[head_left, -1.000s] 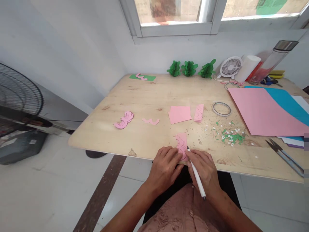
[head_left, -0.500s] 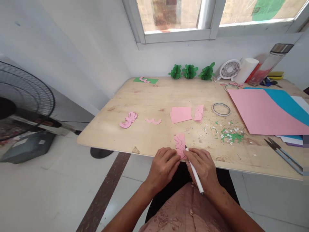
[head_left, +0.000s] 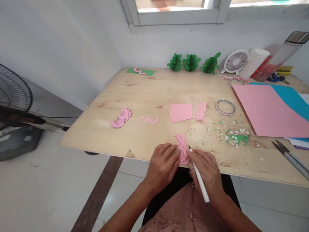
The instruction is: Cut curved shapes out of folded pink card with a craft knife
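Lying at the near edge of the worktop (head_left: 145, 96), the curve-marked pink strip (head_left: 183, 140) was touched by the bent fingers of the left hand (head_left: 160, 166), grip unclear, the pen (head_left: 200, 182) gripped in the right hand (head_left: 209, 172); curved cut-outs (head_left: 125, 113) were already piled, pink sheets (head_left: 181, 112) left unmarked.

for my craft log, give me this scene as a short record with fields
left hand: left hand at the edge of the marked pink strip
right hand: right hand holding a white pen, tip beside the strip
left of strip: pink cutout pile, single pink cutout
beyond strip: pink rectangles
right side: tape ring, green and white scraps, scissors
back: three green paper shapes
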Motion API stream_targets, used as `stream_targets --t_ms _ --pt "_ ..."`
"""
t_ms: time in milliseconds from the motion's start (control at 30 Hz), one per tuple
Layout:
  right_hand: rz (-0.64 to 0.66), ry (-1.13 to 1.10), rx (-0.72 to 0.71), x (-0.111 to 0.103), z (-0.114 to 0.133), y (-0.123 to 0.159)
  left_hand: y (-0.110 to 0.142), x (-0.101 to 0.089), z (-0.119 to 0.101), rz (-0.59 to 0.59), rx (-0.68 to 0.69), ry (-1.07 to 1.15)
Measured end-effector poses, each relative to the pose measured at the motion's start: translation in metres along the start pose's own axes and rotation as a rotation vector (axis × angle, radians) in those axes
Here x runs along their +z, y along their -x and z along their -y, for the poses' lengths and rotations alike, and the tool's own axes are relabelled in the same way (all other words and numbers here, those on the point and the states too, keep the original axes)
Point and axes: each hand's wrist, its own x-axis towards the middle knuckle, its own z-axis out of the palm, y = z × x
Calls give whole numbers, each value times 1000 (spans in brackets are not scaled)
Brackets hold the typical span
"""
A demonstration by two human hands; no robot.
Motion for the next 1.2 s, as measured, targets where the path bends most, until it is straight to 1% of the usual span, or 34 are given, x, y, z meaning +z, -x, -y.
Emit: stream_targets --t_ms 167,400,533,667,900,1200 --pt "35 -19 26 1 1 -8 -2 -1 1 8 -8 10" --pt "83 -15 13 3 -3 -5 -4 -4 6 4 -24 62" --pt "112 -22 20 3 -3 -6 -13 -7 13 48 -3 61" --pt "144 -19 36 2 -2 -9 -21 -9 17 130 30 18" --pt "190 2 -4 4 -5 -6 -21 -8 18 143 38 10" --pt "169 5 -2 4 -6 -5 -18 -6 20 145 35 3"
